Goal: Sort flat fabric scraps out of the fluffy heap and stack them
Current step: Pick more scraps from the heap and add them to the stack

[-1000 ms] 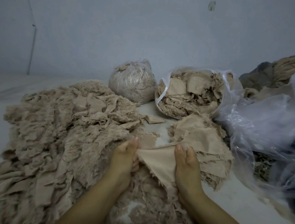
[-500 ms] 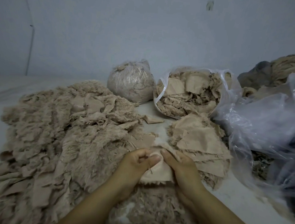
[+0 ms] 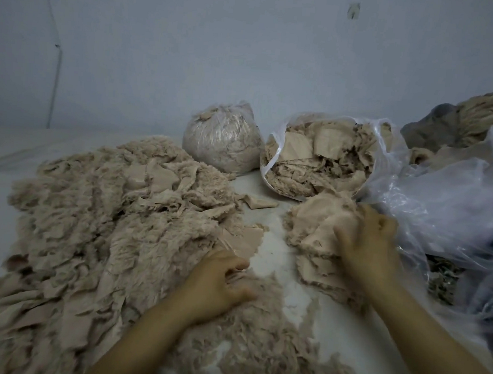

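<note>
A wide fluffy heap [image 3: 94,234] of beige fur-like scraps covers the left of the white surface. To its right lies the stack of flat scraps [image 3: 316,224]. My right hand [image 3: 367,246] is on top of that stack, motion-blurred, fingers curled on the top flat scrap [image 3: 325,219]. At the heap's near right edge is my left hand [image 3: 220,279], with thumb and curled fingers gripping a tuft of fluffy scraps [image 3: 250,278]. Loose fluff [image 3: 259,350] lies scattered in front of me.
A tied plastic bag of fluff [image 3: 222,140] and an open bag of flat scraps [image 3: 321,157] stand at the back. Crumpled clear plastic [image 3: 450,208] and dark cloth crowd the right side. One loose flat scrap [image 3: 256,202] lies between heap and bags.
The flat scrap held between both hands went right onto the stack with my right hand. My left hand let go of it and dropped to the heap's near edge.
</note>
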